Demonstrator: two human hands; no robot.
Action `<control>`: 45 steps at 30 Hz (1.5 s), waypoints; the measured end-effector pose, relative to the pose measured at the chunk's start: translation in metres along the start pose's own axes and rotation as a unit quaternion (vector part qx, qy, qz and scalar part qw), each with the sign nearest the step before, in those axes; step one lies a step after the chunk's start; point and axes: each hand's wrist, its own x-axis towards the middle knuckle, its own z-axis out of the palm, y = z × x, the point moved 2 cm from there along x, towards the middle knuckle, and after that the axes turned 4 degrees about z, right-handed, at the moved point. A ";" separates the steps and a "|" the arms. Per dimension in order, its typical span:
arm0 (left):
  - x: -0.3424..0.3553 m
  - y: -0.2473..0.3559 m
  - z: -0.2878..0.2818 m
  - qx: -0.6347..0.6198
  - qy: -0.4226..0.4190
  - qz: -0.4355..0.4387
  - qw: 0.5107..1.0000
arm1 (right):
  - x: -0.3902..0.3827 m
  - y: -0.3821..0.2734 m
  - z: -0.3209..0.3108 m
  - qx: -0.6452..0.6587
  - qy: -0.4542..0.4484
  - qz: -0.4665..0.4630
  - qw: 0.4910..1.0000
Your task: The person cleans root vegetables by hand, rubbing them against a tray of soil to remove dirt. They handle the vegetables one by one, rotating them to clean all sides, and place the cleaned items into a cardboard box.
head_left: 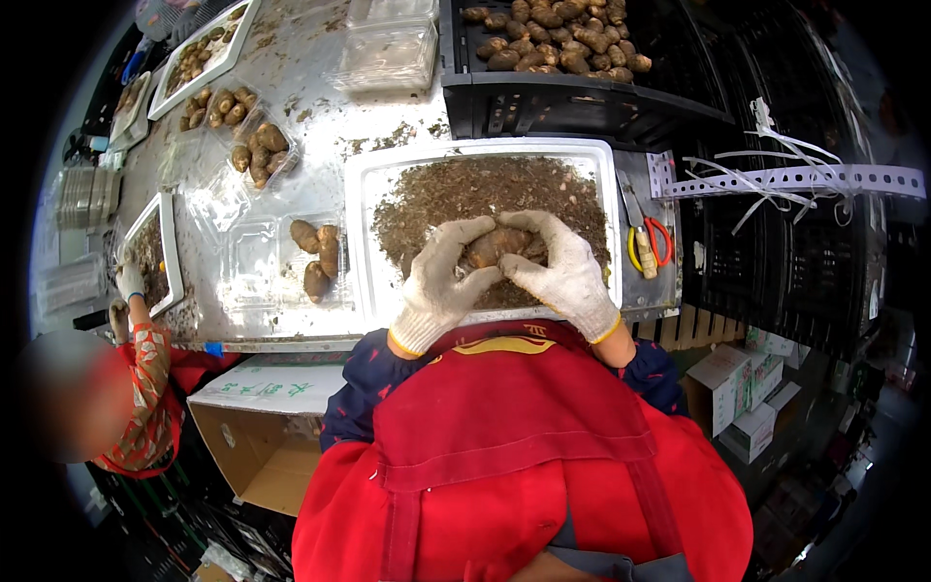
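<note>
Between my two white-gloved hands is a brown taro (497, 249), held over a white tray (364, 228) strewn with dark soil and loose scraps. My left hand (438, 283) grips its left end, fingers and thumb curled in. My right hand (567, 279) closes on the other end, thumb at the near side. To the left of the tray, a clear plastic box (252, 262) stands with its lid up and has a few taros (328, 250) in its right part.
A black crate (582, 105) heaped with taros stands behind the tray. Scissors (659, 242) and a wooden-handled knife (644, 254) lie to its right. Clear boxes (383, 58) are stacked at the back. Farther left, a gloved co-worker's hand (129, 276) works at another white tray (175, 257).
</note>
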 end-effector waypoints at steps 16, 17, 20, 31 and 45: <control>-0.013 -0.011 -0.006 -0.002 -0.082 0.058 0.995 | -0.002 -0.002 0.000 -0.081 -0.093 0.027 0.992; -0.011 -0.009 -0.007 -0.001 -0.095 0.062 0.994 | -0.002 0.001 0.000 -0.062 -0.100 0.027 0.993; -0.012 -0.007 -0.011 -0.022 -0.117 0.058 0.991 | 0.000 0.018 -0.006 0.051 -0.127 0.066 0.988; -0.014 -0.011 -0.009 -0.155 -0.087 -0.122 0.977 | 0.000 0.025 -0.014 0.046 -0.044 0.084 0.994; -0.018 -0.029 -0.008 -0.230 -0.070 -0.100 0.965 | 0.003 0.029 -0.005 0.199 -0.105 0.161 0.961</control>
